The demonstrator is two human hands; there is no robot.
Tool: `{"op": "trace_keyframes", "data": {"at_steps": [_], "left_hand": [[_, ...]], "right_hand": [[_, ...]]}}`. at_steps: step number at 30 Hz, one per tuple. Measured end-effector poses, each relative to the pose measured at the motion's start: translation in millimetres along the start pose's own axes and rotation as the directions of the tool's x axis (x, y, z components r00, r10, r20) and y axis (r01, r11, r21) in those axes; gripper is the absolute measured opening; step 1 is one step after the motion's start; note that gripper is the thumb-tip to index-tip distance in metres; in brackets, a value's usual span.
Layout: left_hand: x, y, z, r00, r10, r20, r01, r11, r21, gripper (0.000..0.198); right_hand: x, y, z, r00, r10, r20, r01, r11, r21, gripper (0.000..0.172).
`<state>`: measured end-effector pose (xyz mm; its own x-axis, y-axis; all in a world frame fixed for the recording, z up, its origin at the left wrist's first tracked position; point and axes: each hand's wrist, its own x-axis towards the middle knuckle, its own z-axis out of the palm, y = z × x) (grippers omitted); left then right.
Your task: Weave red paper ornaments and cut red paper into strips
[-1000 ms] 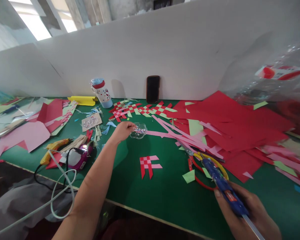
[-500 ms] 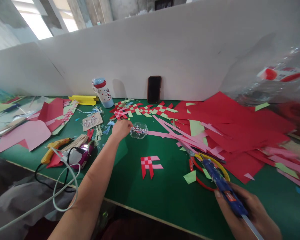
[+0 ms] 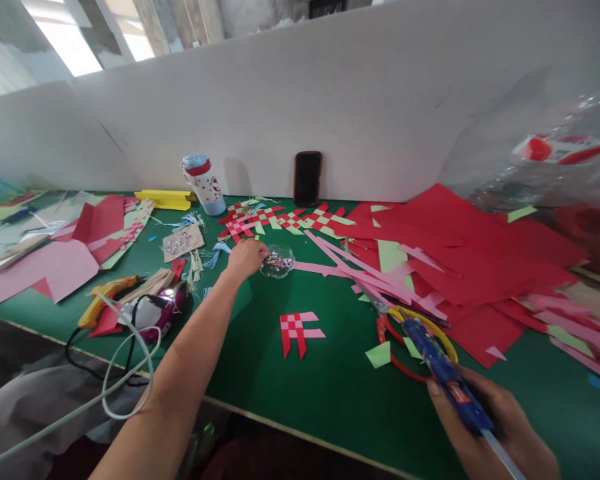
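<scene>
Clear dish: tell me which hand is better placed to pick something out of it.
Left. The left hand is at the clear dish; the right hand is far off, gripping the blue glue gun.

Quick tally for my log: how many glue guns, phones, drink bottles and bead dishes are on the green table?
Glue guns: 2, the blue glue gun in the right hand and the yellow glue gun at left; purple-white tool unclear, not counted
Phone: 1
Drink bottle: 1
Bead dish: 1, at the left hand
Total: 5
</scene>
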<state>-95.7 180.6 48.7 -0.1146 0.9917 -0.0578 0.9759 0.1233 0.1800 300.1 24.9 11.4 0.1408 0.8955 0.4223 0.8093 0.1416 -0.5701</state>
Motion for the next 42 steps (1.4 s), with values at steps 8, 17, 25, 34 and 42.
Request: {"op": "trace_keyframes", "data": {"at_steps": [8,17,25,34,42], "left_hand": [[-1.7,-10.4,-9.6,0.997,-0.025,-0.067,0.022,0.999,-0.040,0.020],[7.5,15.7,1.9,0.999,0.002,-0.040,-0.005,0.997,-0.072,0.025],[10.6,3.1,1.1,0.999,-0.044,-0.008,0.040,0.963,-0.265,0.029],[7.5,-8.8,0.4,0.994,-0.102,-0.028,0.061,0.764,-0.642,0.014],[-1.8,-7.2,-6.7,0.996,-0.068,0.062,0.087,0.494,-0.865,0.020]], "right_hand": [[-2.2,4.4,-1.4,0.996,0.075,0.046,-0.073,0.997,-0.033,0.043],[1.4,2.0,-0.3,0.999,0.032,0.032,-0.031,0.999,-0.029,0.039],[1.3,-2.3,-1.9,1.000,-0.002,0.006,0.002,1.000,-0.007,0.038],[0.5,-3.4,-1.7,1.000,-0.004,0.004,0.004,1.000,0.007,0.039],[-0.2,2.6,-0.3,1.000,0.017,0.010,-0.016,0.999,-0.030,0.042]]}}
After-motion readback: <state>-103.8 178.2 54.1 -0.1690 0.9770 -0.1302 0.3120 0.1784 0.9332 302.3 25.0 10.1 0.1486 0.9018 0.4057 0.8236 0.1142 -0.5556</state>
